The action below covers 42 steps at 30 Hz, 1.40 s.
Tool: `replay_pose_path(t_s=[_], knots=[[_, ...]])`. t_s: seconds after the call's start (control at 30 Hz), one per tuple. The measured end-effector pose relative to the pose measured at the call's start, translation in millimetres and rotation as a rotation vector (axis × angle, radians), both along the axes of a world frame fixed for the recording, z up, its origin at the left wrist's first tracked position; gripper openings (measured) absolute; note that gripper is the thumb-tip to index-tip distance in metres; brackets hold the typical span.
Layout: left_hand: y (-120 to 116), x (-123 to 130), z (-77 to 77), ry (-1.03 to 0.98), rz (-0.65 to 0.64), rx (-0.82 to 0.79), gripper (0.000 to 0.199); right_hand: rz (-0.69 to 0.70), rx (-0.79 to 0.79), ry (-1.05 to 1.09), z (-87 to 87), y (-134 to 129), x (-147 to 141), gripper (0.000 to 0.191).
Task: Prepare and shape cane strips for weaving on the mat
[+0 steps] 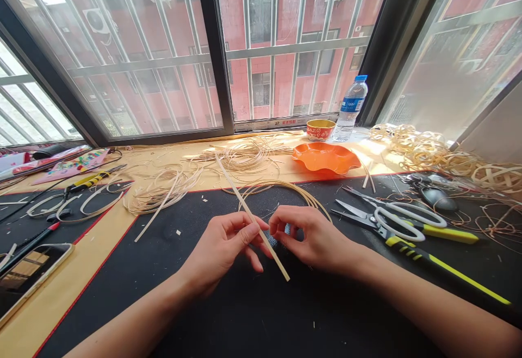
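My left hand (232,244) grips a pale, flat bamboo or rattan strip (240,197) between thumb and forefinger. The strip slants from the far left down toward me, its near end sticking out below the fingers. Close beside it on the right, my right hand (305,235) has its thumb and fingers pinched together. Whatever lies in that pinch, if anything, is too small or hidden to make out. Just beyond both hands rests a loose coil of tan strands (293,186) on the black mat (261,314).
Scissors (391,216) and yellow-black pliers (448,265) lie right. Behind stand an orange wavy dish (326,159), a red tin (321,129) and a water bottle (349,109). Coiled strips (163,189) lie left, a phone (32,276) near the left edge, woven balls (432,151) far right.
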<state>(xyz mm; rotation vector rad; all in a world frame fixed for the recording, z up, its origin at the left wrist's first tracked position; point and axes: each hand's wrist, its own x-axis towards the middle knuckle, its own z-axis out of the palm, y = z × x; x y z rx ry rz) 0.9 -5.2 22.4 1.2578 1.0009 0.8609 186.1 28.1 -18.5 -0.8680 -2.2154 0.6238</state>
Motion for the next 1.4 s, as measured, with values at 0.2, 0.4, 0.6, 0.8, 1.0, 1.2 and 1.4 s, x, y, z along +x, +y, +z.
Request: replay_pose_path(t_s=[0.2,0.4,0.6,0.8,1.0,1.2,1.4], knots=[[-0.3,2.4,-1.1,-0.058,-0.029,0.020,0.028,0.020,0.008,-0.035,1.2,-2.8,0.4,0.014],[-1.1,0.2,-2.4,-0.065,-0.086,0.000,0.028,0.013,0.012,-0.006,1.4,-2.4,0.2,0.016],[-3.0,-1.4,-2.4,-0.076,-0.134,-0.032,0.025,-0.004,0.004,-0.002,2.4,-1.2,0.3,0.017],[-4.6,0.0,-2.0,-0.079,-0.126,-0.037,0.025,-0.034,0.003,-0.023,3.4,2.5,2.0,0.017],[-7.2,3.0,0.1,-0.149,-0.176,-0.073,0.034,-0.093,0.036,-0.049,3.8,5.8,5.5,0.016],[-6.2,0.5,-2.4,-0.211,-0.227,-0.053,0.061,-0.113,0.080,-0.067,2.5,8.1,6.2,0.015],[-9.0,-2.1,-2.8,-0.245,-0.297,-0.067,0.076,-0.170,0.081,-0.102,0.8,14.0,10.2,0.014]])
